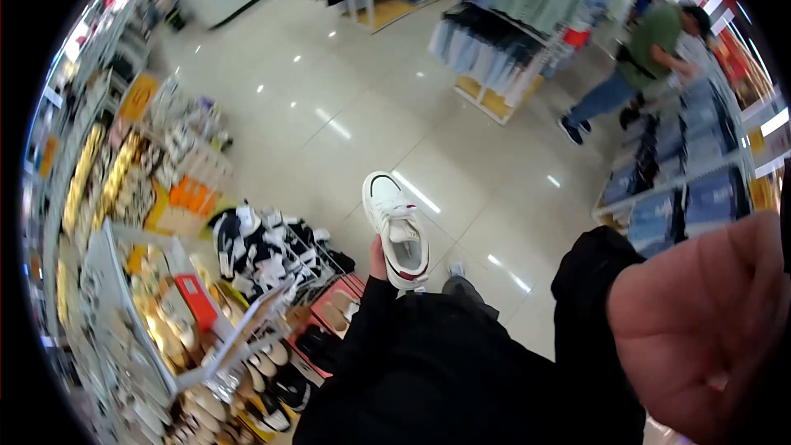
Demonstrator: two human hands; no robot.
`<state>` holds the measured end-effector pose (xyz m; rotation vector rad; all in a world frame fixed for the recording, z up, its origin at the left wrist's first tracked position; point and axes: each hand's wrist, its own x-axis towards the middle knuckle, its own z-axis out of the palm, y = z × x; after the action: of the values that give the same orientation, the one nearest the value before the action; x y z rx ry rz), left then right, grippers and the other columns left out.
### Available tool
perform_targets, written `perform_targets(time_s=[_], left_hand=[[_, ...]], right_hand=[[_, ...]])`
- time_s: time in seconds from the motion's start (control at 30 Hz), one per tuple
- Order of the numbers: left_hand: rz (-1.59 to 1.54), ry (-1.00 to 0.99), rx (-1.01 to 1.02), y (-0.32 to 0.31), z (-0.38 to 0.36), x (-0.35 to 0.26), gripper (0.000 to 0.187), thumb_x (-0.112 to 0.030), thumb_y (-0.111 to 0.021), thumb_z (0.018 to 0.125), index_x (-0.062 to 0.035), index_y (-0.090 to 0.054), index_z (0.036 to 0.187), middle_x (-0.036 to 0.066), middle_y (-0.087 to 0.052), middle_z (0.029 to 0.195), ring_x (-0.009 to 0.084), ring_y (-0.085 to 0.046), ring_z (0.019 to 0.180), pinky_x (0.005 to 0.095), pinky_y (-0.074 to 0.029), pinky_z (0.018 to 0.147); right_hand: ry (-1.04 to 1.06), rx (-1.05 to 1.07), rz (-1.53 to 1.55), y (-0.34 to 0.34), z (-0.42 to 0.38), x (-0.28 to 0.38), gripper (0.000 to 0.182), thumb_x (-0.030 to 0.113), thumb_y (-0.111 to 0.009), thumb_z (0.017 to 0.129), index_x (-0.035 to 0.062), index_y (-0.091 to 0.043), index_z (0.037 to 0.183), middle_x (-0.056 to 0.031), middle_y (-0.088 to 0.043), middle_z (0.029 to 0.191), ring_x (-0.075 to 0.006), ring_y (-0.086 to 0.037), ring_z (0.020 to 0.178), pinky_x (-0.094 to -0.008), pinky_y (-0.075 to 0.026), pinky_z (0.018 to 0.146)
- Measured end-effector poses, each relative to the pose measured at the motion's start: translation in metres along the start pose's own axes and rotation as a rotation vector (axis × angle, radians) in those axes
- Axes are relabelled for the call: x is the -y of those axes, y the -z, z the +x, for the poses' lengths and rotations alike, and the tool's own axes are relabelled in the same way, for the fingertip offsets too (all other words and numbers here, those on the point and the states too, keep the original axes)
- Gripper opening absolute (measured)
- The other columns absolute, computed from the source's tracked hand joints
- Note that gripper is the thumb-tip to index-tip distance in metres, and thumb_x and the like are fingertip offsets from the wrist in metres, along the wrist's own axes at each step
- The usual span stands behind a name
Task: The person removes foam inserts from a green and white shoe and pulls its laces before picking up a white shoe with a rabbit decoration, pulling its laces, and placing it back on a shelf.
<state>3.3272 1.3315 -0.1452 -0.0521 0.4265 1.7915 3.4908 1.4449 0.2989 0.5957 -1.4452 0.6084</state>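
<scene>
A white sneaker with dark and red trim is held out in front of my body, its toe pointing away and its opening facing up. Around its left side and heel wraps my left hand, partly hidden behind the shoe. My right hand is raised very close to the camera at the lower right, with the palm showing. Its fingers run out of the visible circle, so whether it holds anything cannot be made out.
Shelves of shoes stand close on my left, beside a wire basket heaped with black and white items. Clothing racks are ahead. At the right, a person in a green shirt stands by shelves of folded jeans. Tiled floor lies between.
</scene>
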Motion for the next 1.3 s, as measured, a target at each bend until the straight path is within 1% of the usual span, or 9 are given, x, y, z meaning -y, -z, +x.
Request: perform_targets(time_s=[0.33, 0.43, 0.5, 0.53, 0.7, 0.83, 0.97, 1.13, 1.3], left_hand=[[-0.128, -0.406, -0.317, 0.004, 0.050, -0.070, 0.063, -0.049, -0.034, 0.096, -0.0026, -0.039, 0.138, 0.021, -0.051, 0.132, 0.0332, -0.054, 0.117, 0.0439, -0.044, 0.101], [-0.178, -0.511, -0.269, -0.007, 0.098, -0.095, 0.068, -0.051, -0.031, 0.096, -0.0026, -0.030, 0.144, 0.025, -0.043, 0.138, 0.0360, -0.050, 0.121, 0.0463, -0.043, 0.100], [-0.193, -0.552, -0.248, -0.019, 0.123, -0.113, 0.070, -0.052, -0.030, 0.095, -0.0029, -0.027, 0.145, 0.026, -0.040, 0.140, 0.0374, -0.049, 0.122, 0.0480, -0.043, 0.100], [-0.251, -0.597, -0.226, -0.020, 0.139, -0.120, 0.071, -0.053, -0.027, 0.095, -0.0032, -0.026, 0.146, 0.026, -0.039, 0.141, 0.0388, -0.048, 0.122, 0.0500, -0.043, 0.100], [-0.134, -0.900, -0.322, -0.036, 0.205, -0.165, 0.084, -0.068, -0.025, 0.091, -0.0036, -0.027, 0.145, 0.024, -0.043, 0.138, 0.0374, -0.047, 0.123, 0.0459, -0.043, 0.101], [-0.175, -0.956, -0.340, -0.052, 0.219, -0.200, 0.081, -0.065, -0.024, 0.093, -0.0026, -0.029, 0.144, 0.022, -0.044, 0.138, 0.0333, -0.048, 0.124, 0.0441, -0.042, 0.102], [-0.045, -1.075, -0.555, -0.047, 0.222, -0.237, 0.076, -0.054, -0.043, 0.088, -0.0014, -0.033, 0.142, 0.018, -0.046, 0.138, 0.0306, -0.047, 0.126, 0.0434, -0.039, 0.105], [0.243, -1.238, -0.695, -0.001, 0.196, -0.323, 0.064, -0.013, -0.062, 0.079, -0.0026, -0.038, 0.138, 0.009, -0.052, 0.132, 0.0247, -0.051, 0.122, 0.0400, -0.038, 0.104], [0.160, -0.948, -0.839, 0.081, 0.192, -0.421, 0.063, -0.027, -0.063, 0.089, -0.0065, -0.032, 0.139, 0.008, -0.050, 0.129, 0.0204, -0.054, 0.115, 0.0362, -0.047, 0.093]], right_hand=[[-0.420, -0.202, 0.482, -0.034, -0.088, -0.204, 0.011, 0.005, -0.051, 0.088, -0.0002, -0.060, 0.093, -0.0094, -0.063, 0.091, -0.0193, -0.059, 0.080, -0.0344, -0.046, 0.079], [-1.061, -0.109, 0.390, -0.031, -0.165, -0.264, 0.012, 0.004, -0.049, 0.089, -0.0016, -0.060, 0.090, -0.0095, -0.063, 0.091, -0.0194, -0.058, 0.080, -0.0338, -0.046, 0.081], [-1.507, 0.381, 0.359, -0.023, -0.235, -0.310, 0.022, 0.011, -0.050, 0.093, 0.0018, -0.060, 0.110, -0.0076, -0.063, 0.105, -0.0152, -0.056, 0.097, -0.0284, -0.042, 0.088], [-1.625, 0.474, 0.387, -0.022, -0.270, -0.322, 0.031, 0.027, -0.047, 0.097, 0.0025, -0.058, 0.112, -0.0072, -0.061, 0.107, -0.0156, -0.056, 0.101, -0.0318, -0.042, 0.089], [-2.218, 0.712, 1.009, -0.031, -0.353, -0.362, 0.063, 0.045, -0.044, 0.097, 0.0070, -0.030, 0.144, -0.0123, -0.050, 0.133, -0.0243, -0.053, 0.116, -0.0396, -0.045, 0.093], [-2.291, 0.803, 1.416, -0.070, -0.341, -0.422, 0.069, 0.046, -0.044, 0.096, 0.0085, -0.019, 0.148, -0.0125, -0.043, 0.139, -0.0269, -0.051, 0.120, -0.0455, -0.048, 0.093], [-2.299, 0.902, 1.402, -0.129, -0.337, -0.478, 0.075, 0.034, -0.058, 0.092, 0.0085, -0.016, 0.149, -0.0114, -0.043, 0.138, -0.0227, -0.050, 0.122, -0.0427, -0.053, 0.088], [-2.012, 1.103, 1.141, -0.213, -0.407, -0.545, 0.076, 0.012, -0.064, 0.073, -0.0005, -0.033, 0.142, -0.0128, -0.049, 0.132, -0.0219, -0.047, 0.123, -0.0310, -0.036, 0.103], [-1.966, 1.002, 0.899, -0.278, -0.430, -0.588, 0.075, 0.006, -0.058, 0.065, -0.0018, -0.040, 0.138, -0.0141, -0.052, 0.129, -0.0233, -0.049, 0.121, -0.0321, -0.038, 0.102]])
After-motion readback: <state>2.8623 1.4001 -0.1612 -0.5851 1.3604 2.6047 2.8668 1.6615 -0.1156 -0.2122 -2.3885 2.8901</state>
